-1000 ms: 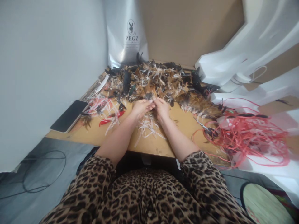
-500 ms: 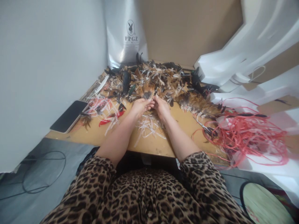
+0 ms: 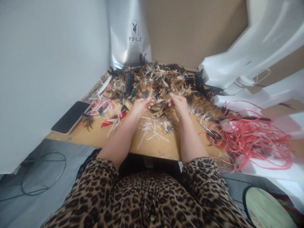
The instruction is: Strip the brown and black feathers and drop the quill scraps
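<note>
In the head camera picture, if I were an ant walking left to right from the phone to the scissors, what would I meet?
Black-screened phone → red feather-like piece → the person's left hand → right hand → scissors.

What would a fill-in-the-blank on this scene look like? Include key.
The phone lies to the ____ of the left hand.
The scissors lie to the ____ of the right hand.
Behind the feather pile, large letters on the silver bag read ____.
The sleeves carry a ____ print.
Missing words: left; right; PPGZ; leopard.
</note>
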### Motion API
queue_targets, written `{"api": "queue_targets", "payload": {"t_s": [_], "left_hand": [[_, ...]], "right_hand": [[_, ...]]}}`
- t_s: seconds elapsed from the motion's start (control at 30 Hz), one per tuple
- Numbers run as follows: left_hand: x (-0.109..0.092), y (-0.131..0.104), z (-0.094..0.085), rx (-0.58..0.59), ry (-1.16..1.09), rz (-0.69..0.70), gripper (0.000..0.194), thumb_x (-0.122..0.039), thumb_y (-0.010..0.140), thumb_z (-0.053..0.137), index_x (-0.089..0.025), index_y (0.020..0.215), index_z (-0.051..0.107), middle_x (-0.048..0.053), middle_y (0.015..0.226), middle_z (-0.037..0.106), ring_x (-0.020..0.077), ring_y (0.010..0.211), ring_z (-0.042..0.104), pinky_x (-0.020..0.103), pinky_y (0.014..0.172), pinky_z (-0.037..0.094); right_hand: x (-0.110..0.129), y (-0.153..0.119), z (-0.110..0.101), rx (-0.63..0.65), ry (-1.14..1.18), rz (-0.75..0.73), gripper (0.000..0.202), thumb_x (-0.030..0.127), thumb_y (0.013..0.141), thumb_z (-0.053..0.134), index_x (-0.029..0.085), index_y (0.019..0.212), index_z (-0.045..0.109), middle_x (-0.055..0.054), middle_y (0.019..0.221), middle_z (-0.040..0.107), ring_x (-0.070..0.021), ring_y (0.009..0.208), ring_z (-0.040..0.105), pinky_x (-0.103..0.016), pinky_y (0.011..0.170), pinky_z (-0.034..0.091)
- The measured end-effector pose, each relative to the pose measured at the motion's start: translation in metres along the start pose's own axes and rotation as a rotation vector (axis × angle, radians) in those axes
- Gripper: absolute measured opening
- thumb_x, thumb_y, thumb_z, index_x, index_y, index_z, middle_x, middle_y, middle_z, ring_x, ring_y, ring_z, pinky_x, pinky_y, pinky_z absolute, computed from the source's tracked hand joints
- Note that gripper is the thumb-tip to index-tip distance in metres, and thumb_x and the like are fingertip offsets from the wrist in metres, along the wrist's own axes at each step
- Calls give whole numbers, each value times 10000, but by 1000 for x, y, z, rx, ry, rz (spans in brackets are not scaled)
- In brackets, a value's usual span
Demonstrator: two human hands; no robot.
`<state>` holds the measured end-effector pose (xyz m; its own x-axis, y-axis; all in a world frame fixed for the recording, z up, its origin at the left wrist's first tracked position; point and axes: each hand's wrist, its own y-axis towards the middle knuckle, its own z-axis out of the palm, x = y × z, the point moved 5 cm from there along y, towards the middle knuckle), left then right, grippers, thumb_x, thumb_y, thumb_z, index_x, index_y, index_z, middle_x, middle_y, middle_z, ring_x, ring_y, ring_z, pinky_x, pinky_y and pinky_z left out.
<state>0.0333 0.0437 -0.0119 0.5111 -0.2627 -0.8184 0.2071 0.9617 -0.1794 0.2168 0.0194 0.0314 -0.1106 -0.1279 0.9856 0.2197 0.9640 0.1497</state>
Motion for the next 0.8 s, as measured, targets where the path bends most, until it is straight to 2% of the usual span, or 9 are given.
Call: {"api": "queue_targets", "payload": {"t_s": [0.07,0.13,0.2,0.27,0.37,0.47,0.6,0.67,0.8], "left_hand": [[0,1,-1,-2,4,5,108,-187,766,675,-89,786,633,50,740,700,48,562,611,135,490,424],[1,2,-2,-7,6,9,105,-186,768,673,-90,786,634,50,742,700,46,560,610,135,489,423],[1,2,-3,-18,4,11,107,-187,765,677,-93,789,633,51,752,701,44,560,609,135,494,424],[1,1,-3,-31,5,7,118,-195,758,686,-97,791,629,53,759,702,42,560,608,134,499,425],[1,0,-1,-32,16,-2,137,-208,749,697,-97,788,627,51,746,700,41,555,604,132,493,416],[1,-2,2,-14,19,-9,146,-211,743,702,-95,787,626,49,730,697,43,549,602,133,484,410],[0,-4,3,-2,14,-2,112,-193,765,676,-95,792,629,39,713,694,41,549,600,132,487,409],[0,-4,3,-6,18,-4,106,-193,775,665,-94,794,631,39,714,694,38,549,597,131,491,409],[0,-4,3,-14,22,-13,136,-211,758,688,-95,803,634,48,739,698,40,550,600,135,489,409]], "right_hand": [[-1,4,-7,-53,-45,-80,339,478,749,610,165,631,660,26,446,516,-90,428,422,-238,496,373],[-2,5,-8,-77,-181,-187,227,386,747,621,168,719,679,8,563,585,-116,528,498,-261,585,425],[-1,1,-2,-73,-430,-311,172,302,746,612,174,827,695,-29,739,638,-156,684,561,-296,697,450],[1,-5,8,-40,-704,-414,232,259,774,570,192,960,690,-65,910,635,-196,835,573,-319,772,443],[0,-12,21,4,-975,-473,317,240,821,499,213,1101,642,-99,1048,590,-225,931,555,-320,774,433],[-1,-14,29,0,-1083,-474,296,238,837,468,208,1071,647,-109,1037,583,-229,929,549,-312,751,420],[-6,-9,27,-38,-987,-438,233,264,837,470,199,915,680,-93,960,606,-208,868,559,-306,738,419],[-9,-6,22,-83,-813,-390,191,260,804,506,187,837,680,-72,890,626,-187,809,561,-303,753,425],[-20,1,12,-112,-344,-199,170,299,740,564,157,755,656,-23,726,642,-146,674,542,-285,707,443]]}}
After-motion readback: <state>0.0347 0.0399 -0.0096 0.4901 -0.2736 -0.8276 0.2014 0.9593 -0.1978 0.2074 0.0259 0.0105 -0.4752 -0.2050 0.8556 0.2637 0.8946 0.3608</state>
